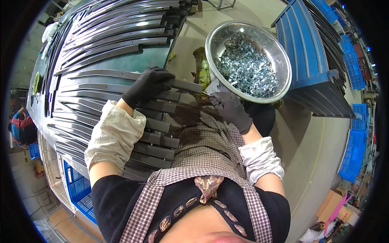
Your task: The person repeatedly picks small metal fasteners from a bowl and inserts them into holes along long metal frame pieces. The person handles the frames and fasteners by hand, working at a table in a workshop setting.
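My left hand (150, 86), in a black glove, is closed around a long dark strip (188, 86) near its end. The strip's end pokes out past my fingers to the right. Close to that end, my right hand (231, 108), also gloved in black, has its fingers closed; a small dark and yellowish piece shows at the fingertips, too small to name. Beneath and beside my left hand, several similar dark strips (154, 150) lie side by side, their ends over the table edge. A steel bowl (279, 48) beyond my right hand holds many small shiny metal clips (247, 67).
More dark strips (121, 24) cover the far part of the green-topped table (156, 58). A blue metal bin (302, 44) stands right of the bowl. Blue crates (352, 156) line the far right; another blue crate (83, 198) is at lower left. A person (22, 127) is at the far left.
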Demonstrator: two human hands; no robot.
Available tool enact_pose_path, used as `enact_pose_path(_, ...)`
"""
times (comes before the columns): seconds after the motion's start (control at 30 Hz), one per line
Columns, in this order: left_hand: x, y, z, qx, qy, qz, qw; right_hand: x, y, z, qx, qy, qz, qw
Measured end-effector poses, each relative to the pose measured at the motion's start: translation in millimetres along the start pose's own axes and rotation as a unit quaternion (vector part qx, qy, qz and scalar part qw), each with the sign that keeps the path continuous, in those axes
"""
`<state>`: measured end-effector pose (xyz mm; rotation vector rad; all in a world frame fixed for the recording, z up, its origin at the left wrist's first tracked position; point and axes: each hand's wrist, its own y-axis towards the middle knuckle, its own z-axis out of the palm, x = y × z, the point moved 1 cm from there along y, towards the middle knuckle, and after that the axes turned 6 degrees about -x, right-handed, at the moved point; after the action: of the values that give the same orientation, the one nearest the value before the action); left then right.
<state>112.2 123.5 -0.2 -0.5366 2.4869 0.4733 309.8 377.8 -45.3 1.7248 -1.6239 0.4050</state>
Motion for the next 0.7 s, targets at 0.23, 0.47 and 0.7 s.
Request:
enact_pose_path(0.23,6,-3,2,0.011,0.012,-0.011,1.0,21,23,12,0.039,-0.106,-0.02,0.993)
enact_pose_path(0.47,6,-13,9,-0.025,0.118,0.077,0.99,-1,2,-18,0.007,-0.023,-0.03,0.999)
enact_pose_path(0.7,-43,4,-8,-0.012,0.116,0.122,0.986,-27,8,-88,-0.088,-0.223,0.145,0.96)
